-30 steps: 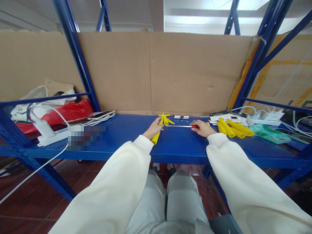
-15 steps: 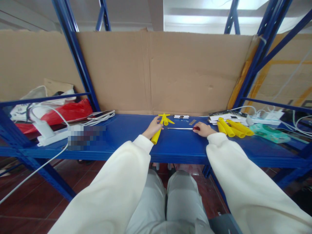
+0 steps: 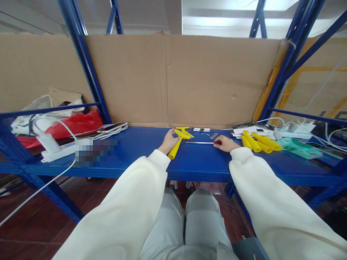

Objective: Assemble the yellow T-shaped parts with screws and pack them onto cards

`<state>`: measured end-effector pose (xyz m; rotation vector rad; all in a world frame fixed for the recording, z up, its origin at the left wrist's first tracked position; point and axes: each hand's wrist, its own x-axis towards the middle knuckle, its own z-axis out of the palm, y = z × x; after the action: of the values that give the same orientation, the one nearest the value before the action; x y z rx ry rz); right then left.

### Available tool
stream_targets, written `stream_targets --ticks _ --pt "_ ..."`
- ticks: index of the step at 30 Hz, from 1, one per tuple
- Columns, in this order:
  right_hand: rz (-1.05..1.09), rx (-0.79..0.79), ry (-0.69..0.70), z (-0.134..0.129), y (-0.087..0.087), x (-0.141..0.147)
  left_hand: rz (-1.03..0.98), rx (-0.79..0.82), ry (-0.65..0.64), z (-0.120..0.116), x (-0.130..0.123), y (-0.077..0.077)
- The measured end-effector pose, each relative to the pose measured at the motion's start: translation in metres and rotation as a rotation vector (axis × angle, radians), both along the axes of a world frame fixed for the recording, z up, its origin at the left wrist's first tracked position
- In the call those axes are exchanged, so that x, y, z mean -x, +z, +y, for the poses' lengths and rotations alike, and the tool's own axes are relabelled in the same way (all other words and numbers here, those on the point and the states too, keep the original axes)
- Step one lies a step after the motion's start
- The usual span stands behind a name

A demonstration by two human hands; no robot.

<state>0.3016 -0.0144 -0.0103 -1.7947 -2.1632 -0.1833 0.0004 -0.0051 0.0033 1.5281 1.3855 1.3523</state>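
Note:
My left hand (image 3: 168, 141) is closed with its fingertips on a yellow T-shaped plastic scraper handle (image 3: 175, 147), whose tapered grip slants toward the table's front edge. Another yellow T-shaped end (image 3: 182, 128) shows just behind it, partly covered. On the right, my right hand (image 3: 225, 143) has its fingers around the dark red handle of a screwdriver (image 3: 200, 142). Its long metal shaft lies low over the blue tabletop and points left toward the yellow piece. Beyond the shaft are a flat grey metal plate (image 3: 214, 135) and tiny bits too small to name.
A small white item (image 3: 201, 129) lies by the cardboard wall (image 3: 211, 83). Several yellow handles (image 3: 261, 143) are grouped at right, beside a green packet (image 3: 300, 147) and papers (image 3: 253, 128). A power strip (image 3: 59, 150), cables and a red bag (image 3: 78, 122) occupy the left.
The yellow piece at my left hand has turned, its crossbar now slanting from upper left to lower right. My right hand and the screwdriver have barely moved.

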Motion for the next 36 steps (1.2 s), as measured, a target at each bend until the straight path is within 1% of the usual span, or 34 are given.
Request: stream_targets --ticks 5,9,12,15,18,23,28,32,36 --pt "-0.004 0.030 -0.033 -0.002 0.002 0.003 0.023 0.018 0.022 0.002 -0.001 -0.001" --pt "-0.002 0.045 -0.048 -0.004 0.004 0.005 0.115 0.023 0.024 0.005 0.001 -0.002" --pt "0.010 0.060 -0.057 -0.005 0.004 0.005 0.173 0.025 0.003 0.008 0.003 -0.005" --pt "0.011 0.058 -0.057 -0.005 0.005 0.006 0.187 0.030 -0.035 0.010 0.003 -0.008" --pt "0.010 0.062 -0.057 -0.006 0.005 0.006 0.204 0.019 -0.047 0.009 0.002 -0.008" --pt "0.014 0.083 -0.071 -0.007 0.006 0.008 0.263 0.000 0.025 0.005 0.001 -0.004" --pt "0.017 0.074 -0.055 -0.005 0.004 0.007 0.283 -0.023 0.127 0.009 0.004 -0.005" --pt "0.030 0.057 -0.036 -0.004 0.003 0.005 0.332 -0.046 0.139 0.011 0.006 -0.006" --pt "0.046 0.046 -0.029 -0.004 0.003 0.006 0.409 -0.024 0.141 0.007 0.005 -0.002"
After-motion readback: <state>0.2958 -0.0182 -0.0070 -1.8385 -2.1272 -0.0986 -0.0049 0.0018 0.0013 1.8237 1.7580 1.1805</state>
